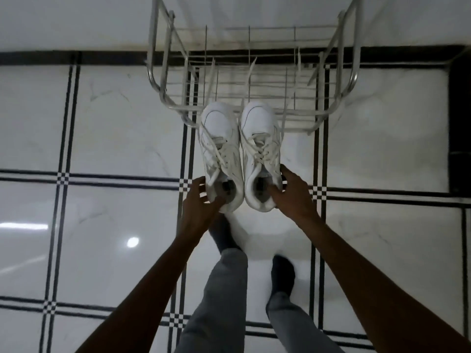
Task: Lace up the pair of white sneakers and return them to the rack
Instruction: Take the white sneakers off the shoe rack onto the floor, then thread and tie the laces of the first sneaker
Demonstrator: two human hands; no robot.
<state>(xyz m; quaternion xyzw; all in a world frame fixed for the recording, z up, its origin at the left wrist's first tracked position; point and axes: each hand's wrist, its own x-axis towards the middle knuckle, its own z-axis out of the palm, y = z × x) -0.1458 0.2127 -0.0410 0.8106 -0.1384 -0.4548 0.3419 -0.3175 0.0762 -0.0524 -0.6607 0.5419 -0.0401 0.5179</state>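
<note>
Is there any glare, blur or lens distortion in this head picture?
Head view: glare spots shine on the glossy floor tiles at lower left; the wide lens bends the metal rack and tile lines; the sneakers and loose laces look slightly soft, and the light is dim overall.

**Sneakers at the rack's front edge**

I see the left sneaker (221,151) and right sneaker (260,151) side by side, nearly touching, toes pointing away from me and overlapping the front rail of the wire rack (168,100). Both white; heels toward me, openings visible. Laces (251,70) are threaded through the eyelets but untied, loose ends trailing forward across the rack's wires. Rack is bare metal, standing against the wall.
</note>
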